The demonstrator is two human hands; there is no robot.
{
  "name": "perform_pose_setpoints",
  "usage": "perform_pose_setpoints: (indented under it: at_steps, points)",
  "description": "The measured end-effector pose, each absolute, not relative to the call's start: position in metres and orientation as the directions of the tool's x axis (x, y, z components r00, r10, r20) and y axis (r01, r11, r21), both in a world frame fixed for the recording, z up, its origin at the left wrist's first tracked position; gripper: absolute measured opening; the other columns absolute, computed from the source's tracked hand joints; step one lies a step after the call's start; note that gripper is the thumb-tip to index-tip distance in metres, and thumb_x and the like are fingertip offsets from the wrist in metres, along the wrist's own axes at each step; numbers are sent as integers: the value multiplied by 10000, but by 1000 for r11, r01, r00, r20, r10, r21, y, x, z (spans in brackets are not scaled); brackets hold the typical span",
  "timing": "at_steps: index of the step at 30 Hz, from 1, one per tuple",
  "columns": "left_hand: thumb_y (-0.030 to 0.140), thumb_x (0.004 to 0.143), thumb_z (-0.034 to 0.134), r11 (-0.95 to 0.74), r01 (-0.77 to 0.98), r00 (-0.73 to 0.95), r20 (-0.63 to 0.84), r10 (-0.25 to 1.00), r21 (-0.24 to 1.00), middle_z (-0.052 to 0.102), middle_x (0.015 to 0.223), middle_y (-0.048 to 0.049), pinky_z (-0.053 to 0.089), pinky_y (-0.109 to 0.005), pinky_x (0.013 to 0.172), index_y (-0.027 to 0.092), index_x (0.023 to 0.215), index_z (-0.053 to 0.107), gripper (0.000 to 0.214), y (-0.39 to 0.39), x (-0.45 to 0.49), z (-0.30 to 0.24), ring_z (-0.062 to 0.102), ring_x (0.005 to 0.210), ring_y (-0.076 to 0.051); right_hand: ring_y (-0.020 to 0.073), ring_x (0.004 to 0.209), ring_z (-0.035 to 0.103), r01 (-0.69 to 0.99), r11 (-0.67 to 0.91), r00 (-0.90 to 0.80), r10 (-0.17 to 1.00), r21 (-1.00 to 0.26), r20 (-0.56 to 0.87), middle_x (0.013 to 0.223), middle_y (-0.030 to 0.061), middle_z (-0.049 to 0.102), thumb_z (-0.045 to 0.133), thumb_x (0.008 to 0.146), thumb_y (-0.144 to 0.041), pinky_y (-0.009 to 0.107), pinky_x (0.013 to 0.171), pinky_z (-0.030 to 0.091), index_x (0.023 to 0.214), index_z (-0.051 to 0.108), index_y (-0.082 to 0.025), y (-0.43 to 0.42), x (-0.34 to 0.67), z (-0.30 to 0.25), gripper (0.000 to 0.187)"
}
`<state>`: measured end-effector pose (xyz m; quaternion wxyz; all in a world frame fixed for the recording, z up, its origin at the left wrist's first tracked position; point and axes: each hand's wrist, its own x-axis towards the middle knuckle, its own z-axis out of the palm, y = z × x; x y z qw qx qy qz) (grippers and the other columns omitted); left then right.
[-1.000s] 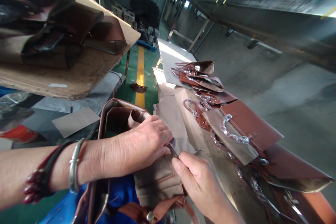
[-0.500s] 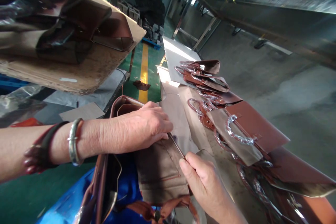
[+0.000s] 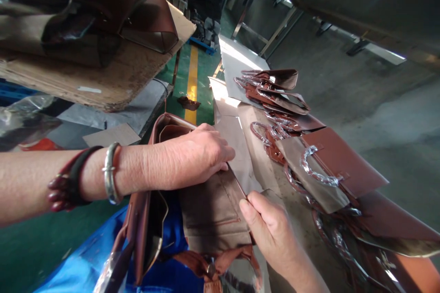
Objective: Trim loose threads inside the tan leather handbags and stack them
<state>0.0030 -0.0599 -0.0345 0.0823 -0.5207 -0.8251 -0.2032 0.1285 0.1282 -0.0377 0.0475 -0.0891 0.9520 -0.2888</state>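
A brown leather handbag (image 3: 206, 210) lies open in front of me, its taupe lining showing. My left hand (image 3: 195, 155) rests knuckles-up on the bag's upper rim, fingers curled over the edge and gripping it. My right hand (image 3: 268, 229) pinches the bag's right edge between thumb and fingers, close below the left fingertips. The left wrist wears a silver bangle (image 3: 109, 178) and dark beads.
A row of finished brown handbags (image 3: 330, 165) with plastic-wrapped handles lies on the table to the right, over brown paper sheets (image 3: 240, 146). A cardboard shelf (image 3: 103, 78) with more bags hangs at upper left. Blue fabric (image 3: 85, 265) lies below; green floor behind.
The bag has been drawn flatter and further open. My left hand slid up along the rim and my right hand shifted slightly right, both keeping their hold. The camera tilted.
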Motion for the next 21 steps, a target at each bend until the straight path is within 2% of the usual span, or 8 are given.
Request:
perform_pose_setpoints:
  at_steps: [8,13,21]
  points:
    - [175,785,608,356,864,-477,350,806,356,557,638,-5,401,-296,702,167,582,497,231,-57,1,-39,498,685,-168,76,492,352,-157,807,-979,-205,-570,-21,559,-68,289,364,948,-291,198,486,265,646,262,-211,129,128,-40,328]
    - [156,793,602,341,858,-474,338,813,384,566,651,-2,408,-282,728,162,592,505,223,-57,0,-38,511,701,-159,78,494,343,-163,799,-978,-207,-579,-10,560,-68,284,365,949,-282,200,485,263,649,259,-213,130,127,-40,325]
    - [165,817,580,335,856,-468,312,827,394,579,669,-6,412,-291,744,152,626,548,194,-60,-1,-32,526,707,-158,81,508,345,-120,799,-978,-197,-590,-69,570,-68,288,365,950,-304,202,499,268,655,267,-212,132,128,-41,324]
